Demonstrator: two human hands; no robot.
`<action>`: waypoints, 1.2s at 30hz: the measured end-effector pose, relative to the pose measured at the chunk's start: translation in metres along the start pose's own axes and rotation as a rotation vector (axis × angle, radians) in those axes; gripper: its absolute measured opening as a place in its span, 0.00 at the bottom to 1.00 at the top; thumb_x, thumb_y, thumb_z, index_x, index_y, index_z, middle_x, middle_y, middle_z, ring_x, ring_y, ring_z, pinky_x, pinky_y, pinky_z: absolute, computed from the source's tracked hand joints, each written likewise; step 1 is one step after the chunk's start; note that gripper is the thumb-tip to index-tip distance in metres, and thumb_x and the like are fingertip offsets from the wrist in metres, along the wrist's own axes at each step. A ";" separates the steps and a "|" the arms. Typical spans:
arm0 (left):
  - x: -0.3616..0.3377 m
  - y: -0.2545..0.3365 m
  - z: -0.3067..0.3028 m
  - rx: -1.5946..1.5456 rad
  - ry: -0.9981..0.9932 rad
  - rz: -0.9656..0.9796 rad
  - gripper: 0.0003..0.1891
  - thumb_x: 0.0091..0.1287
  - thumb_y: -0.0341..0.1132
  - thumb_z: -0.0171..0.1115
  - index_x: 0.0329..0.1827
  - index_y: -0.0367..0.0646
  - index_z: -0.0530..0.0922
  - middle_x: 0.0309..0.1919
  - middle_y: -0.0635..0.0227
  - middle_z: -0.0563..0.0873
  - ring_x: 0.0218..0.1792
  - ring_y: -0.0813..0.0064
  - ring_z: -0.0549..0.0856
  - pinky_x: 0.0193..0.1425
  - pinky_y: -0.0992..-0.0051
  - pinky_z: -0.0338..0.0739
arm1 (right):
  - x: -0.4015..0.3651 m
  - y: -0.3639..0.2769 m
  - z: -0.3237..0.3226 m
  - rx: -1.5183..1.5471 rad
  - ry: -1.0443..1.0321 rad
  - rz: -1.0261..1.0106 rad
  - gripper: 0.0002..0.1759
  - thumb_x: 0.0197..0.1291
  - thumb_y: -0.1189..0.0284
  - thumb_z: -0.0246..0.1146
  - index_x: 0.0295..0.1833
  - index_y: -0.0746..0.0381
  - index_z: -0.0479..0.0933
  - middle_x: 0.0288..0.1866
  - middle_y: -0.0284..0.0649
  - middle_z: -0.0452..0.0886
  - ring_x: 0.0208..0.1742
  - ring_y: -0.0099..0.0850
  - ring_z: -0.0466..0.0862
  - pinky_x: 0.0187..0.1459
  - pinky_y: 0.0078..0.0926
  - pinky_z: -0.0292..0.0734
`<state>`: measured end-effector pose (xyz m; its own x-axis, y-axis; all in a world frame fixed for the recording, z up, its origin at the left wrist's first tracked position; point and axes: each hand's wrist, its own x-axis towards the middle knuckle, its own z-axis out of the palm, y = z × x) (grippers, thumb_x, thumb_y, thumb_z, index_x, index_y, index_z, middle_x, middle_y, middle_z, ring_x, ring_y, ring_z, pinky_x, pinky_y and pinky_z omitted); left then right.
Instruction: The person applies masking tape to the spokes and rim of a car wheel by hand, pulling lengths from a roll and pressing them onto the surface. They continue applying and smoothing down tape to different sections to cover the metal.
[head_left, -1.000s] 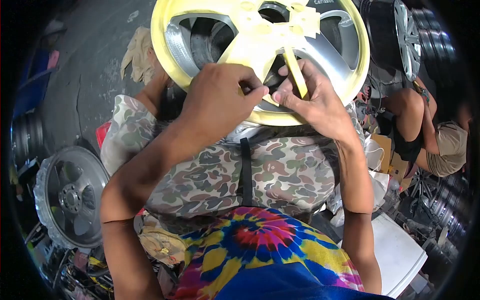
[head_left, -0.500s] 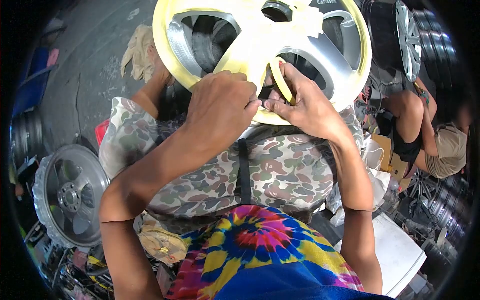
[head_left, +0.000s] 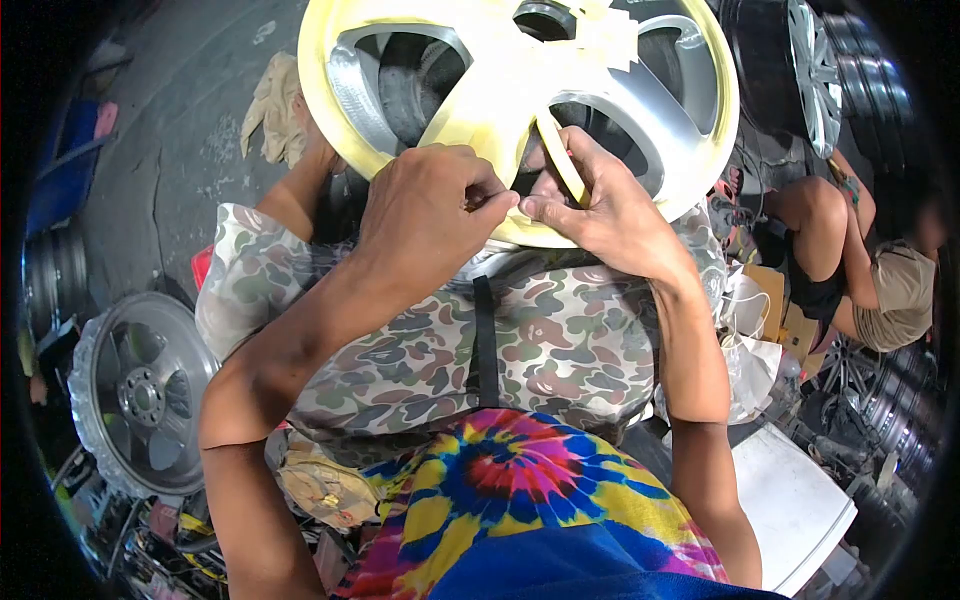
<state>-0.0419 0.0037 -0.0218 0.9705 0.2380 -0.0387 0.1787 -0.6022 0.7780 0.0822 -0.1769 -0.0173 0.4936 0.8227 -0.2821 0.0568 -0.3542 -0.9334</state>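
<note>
A car wheel rim [head_left: 690, 130] lies before my knees, its outer lip and several spokes covered with pale yellow masking tape [head_left: 490, 95]. Bare silver metal shows on the lower right spoke. My right hand [head_left: 600, 205] is closed around a roll of masking tape [head_left: 562, 160], held edge-on over the rim's lower opening. My left hand [head_left: 430, 205] is bent at the rim's near edge, thumb and forefinger pinched together close to my right thumb. Whatever lies in that pinch is too small to make out.
Another rim [head_left: 140, 395] leans at the left, above tangled parts. A person [head_left: 850, 250] sits at the right near stacked rims [head_left: 880, 80]. A white board [head_left: 790, 500] lies at lower right. A beige cloth [head_left: 275, 110] is at upper left.
My left thumb and forefinger have shifted into a pinch nearer my right thumb. The tape roll has turned more edge-on. The rim appears slightly further left and up.
</note>
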 end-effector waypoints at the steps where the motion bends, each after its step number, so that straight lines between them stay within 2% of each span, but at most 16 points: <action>1: 0.000 0.001 -0.001 0.039 0.000 0.025 0.09 0.63 0.34 0.76 0.34 0.35 0.88 0.32 0.57 0.90 0.31 0.61 0.90 0.40 0.65 0.82 | 0.000 0.001 0.000 0.000 0.002 0.001 0.16 0.69 0.81 0.69 0.57 0.65 0.73 0.36 0.27 0.73 0.39 0.16 0.72 0.43 0.18 0.73; 7: 0.001 0.003 0.001 0.141 0.016 0.128 0.08 0.62 0.34 0.76 0.32 0.38 0.88 0.31 0.59 0.88 0.32 0.57 0.88 0.40 0.63 0.81 | 0.003 0.004 0.000 -0.058 -0.025 -0.009 0.15 0.66 0.85 0.65 0.56 0.65 0.73 0.37 0.28 0.72 0.40 0.17 0.74 0.47 0.19 0.76; 9: 0.001 0.004 0.002 0.175 0.040 0.161 0.09 0.61 0.35 0.77 0.31 0.38 0.88 0.30 0.59 0.88 0.33 0.56 0.88 0.40 0.62 0.81 | 0.004 0.011 0.001 -0.052 0.018 -0.076 0.20 0.63 0.80 0.68 0.58 0.66 0.73 0.33 0.35 0.76 0.37 0.23 0.77 0.43 0.29 0.78; 15: 0.002 0.009 0.000 0.264 0.002 0.165 0.09 0.61 0.35 0.76 0.31 0.38 0.87 0.31 0.58 0.87 0.35 0.53 0.88 0.42 0.58 0.80 | 0.005 0.010 0.005 -0.122 0.052 -0.105 0.19 0.62 0.81 0.68 0.57 0.67 0.72 0.34 0.42 0.80 0.37 0.29 0.84 0.45 0.32 0.81; 17: 0.004 0.012 -0.003 0.336 -0.079 0.147 0.09 0.60 0.35 0.75 0.31 0.39 0.87 0.32 0.58 0.87 0.37 0.53 0.88 0.44 0.56 0.80 | 0.006 0.004 0.001 -0.160 0.040 -0.087 0.19 0.61 0.81 0.69 0.56 0.68 0.72 0.34 0.43 0.81 0.37 0.30 0.84 0.45 0.33 0.81; 22: 0.006 0.016 -0.001 0.417 -0.086 0.179 0.11 0.60 0.36 0.75 0.30 0.38 0.85 0.32 0.57 0.86 0.40 0.52 0.87 0.47 0.55 0.80 | 0.006 0.002 0.000 -0.203 0.028 -0.063 0.18 0.61 0.82 0.68 0.55 0.68 0.73 0.34 0.43 0.83 0.38 0.30 0.86 0.46 0.33 0.82; 24: 0.007 0.018 -0.003 0.445 -0.080 0.193 0.11 0.60 0.37 0.75 0.31 0.37 0.85 0.33 0.57 0.85 0.42 0.51 0.87 0.48 0.54 0.80 | 0.003 0.004 0.002 -0.078 0.091 -0.069 0.18 0.61 0.82 0.67 0.56 0.68 0.73 0.36 0.42 0.85 0.40 0.29 0.86 0.48 0.32 0.82; 25: 0.008 0.018 -0.006 0.469 -0.026 0.242 0.11 0.60 0.37 0.75 0.31 0.37 0.84 0.33 0.56 0.85 0.42 0.51 0.86 0.49 0.54 0.79 | 0.001 0.004 0.002 -0.078 0.088 -0.069 0.18 0.61 0.82 0.67 0.56 0.68 0.73 0.36 0.42 0.85 0.40 0.29 0.86 0.48 0.32 0.82; 26: 0.008 0.018 -0.008 0.492 0.028 0.292 0.12 0.60 0.37 0.75 0.32 0.37 0.84 0.33 0.56 0.85 0.43 0.51 0.86 0.49 0.54 0.79 | -0.001 0.004 0.002 -0.093 0.175 -0.088 0.19 0.61 0.82 0.66 0.57 0.68 0.73 0.37 0.42 0.85 0.40 0.28 0.86 0.49 0.31 0.82; 28: 0.010 0.010 -0.012 0.459 0.023 0.304 0.12 0.60 0.37 0.75 0.33 0.37 0.84 0.33 0.57 0.84 0.42 0.51 0.85 0.49 0.54 0.78 | -0.006 0.004 0.000 -0.163 0.292 -0.136 0.20 0.62 0.81 0.65 0.59 0.69 0.72 0.39 0.42 0.87 0.42 0.28 0.87 0.52 0.29 0.83; 31: 0.012 0.002 -0.025 0.366 -0.042 0.326 0.12 0.60 0.36 0.75 0.35 0.37 0.83 0.34 0.57 0.84 0.42 0.51 0.85 0.50 0.54 0.78 | -0.015 0.001 0.000 -0.109 0.261 -0.172 0.19 0.62 0.80 0.64 0.58 0.68 0.72 0.39 0.43 0.88 0.44 0.29 0.88 0.52 0.30 0.83; 33: 0.010 0.000 -0.030 0.304 -0.101 0.322 0.12 0.60 0.36 0.75 0.35 0.37 0.83 0.36 0.57 0.83 0.43 0.51 0.84 0.50 0.55 0.78 | -0.018 0.001 0.009 -0.132 0.222 -0.234 0.19 0.61 0.79 0.66 0.56 0.66 0.71 0.39 0.44 0.88 0.44 0.39 0.91 0.49 0.34 0.85; 35: 0.007 -0.001 -0.032 0.281 -0.242 0.426 0.12 0.60 0.36 0.76 0.37 0.38 0.83 0.41 0.58 0.82 0.47 0.53 0.82 0.53 0.57 0.78 | -0.021 -0.007 0.016 -0.203 0.118 -0.189 0.21 0.59 0.78 0.70 0.54 0.66 0.69 0.42 0.48 0.86 0.45 0.50 0.89 0.49 0.39 0.83; 36: 0.005 0.000 -0.032 0.280 -0.242 0.421 0.12 0.60 0.36 0.76 0.37 0.38 0.83 0.41 0.58 0.82 0.47 0.53 0.82 0.53 0.57 0.78 | -0.019 -0.004 0.020 -0.318 0.134 -0.254 0.25 0.55 0.76 0.74 0.53 0.66 0.68 0.45 0.54 0.81 0.48 0.58 0.84 0.49 0.47 0.80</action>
<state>-0.0418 0.0296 -0.0016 0.9709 -0.2286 0.0712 -0.2284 -0.7949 0.5620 0.0552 -0.1820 -0.0130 0.5367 0.8437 -0.0007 0.4457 -0.2843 -0.8489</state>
